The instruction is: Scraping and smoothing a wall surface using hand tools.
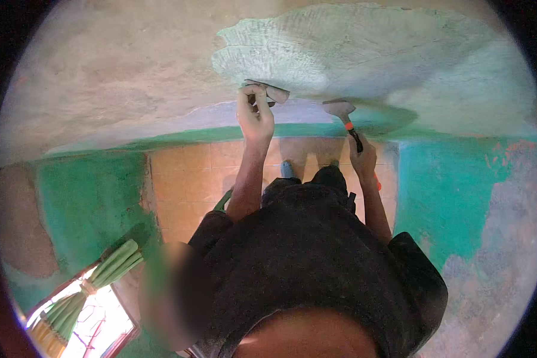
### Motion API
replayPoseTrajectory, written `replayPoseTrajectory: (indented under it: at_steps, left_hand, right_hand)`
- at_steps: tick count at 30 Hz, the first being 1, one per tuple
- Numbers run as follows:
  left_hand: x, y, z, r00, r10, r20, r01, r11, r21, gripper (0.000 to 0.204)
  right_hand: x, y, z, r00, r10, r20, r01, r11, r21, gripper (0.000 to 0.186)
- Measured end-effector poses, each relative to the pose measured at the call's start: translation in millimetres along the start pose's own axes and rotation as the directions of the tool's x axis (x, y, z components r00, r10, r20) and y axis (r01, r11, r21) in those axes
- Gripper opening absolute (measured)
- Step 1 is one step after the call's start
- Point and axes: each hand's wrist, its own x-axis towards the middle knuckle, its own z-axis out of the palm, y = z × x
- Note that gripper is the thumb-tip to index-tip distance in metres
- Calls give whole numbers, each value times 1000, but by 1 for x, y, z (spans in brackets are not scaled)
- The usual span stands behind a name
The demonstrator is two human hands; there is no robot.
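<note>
Along the patchy wall (131,89), left hand (256,119) is finger-pinching a flat blade (278,94) below the pale patch (268,51); right hand (363,158) is gripping a black-and-orange-handled scraper (339,108), edge pointing wallward. Can't tell if the 2 tools are touching plaster.

It looks like a room in a home — a green curtain (114,267), tied at its middle, hangs at a bright window (104,319); the tiled floor (185,191) is orange-tan; the walls (92,197) are green in places, patchy grey elsewhere.
</note>
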Motion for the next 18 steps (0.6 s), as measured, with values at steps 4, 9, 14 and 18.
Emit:
replayPoseTrajectory:
  at_steps: [4,9,14,18]
  left_hand:
    - [-5,3,4,999,27,-22,-27,1000,-10,2]
    - [-9,-7,14,997,3,-81,-3,1000,-2,3]
    - [-8,-9,2,982,4,-190,20,992,128,3]
    - [-9,-29,-9,958,18,-286,53,970,238,8]
  right_hand:
    - [9,-19,3,997,-80,-21,82,992,95,28]
    - [38,-83,15,970,-234,61,218,956,198,27]
    - [37,-52,8,974,-188,126,157,961,227,26]
    - [36,22,-31,988,-128,89,113,981,160,26]
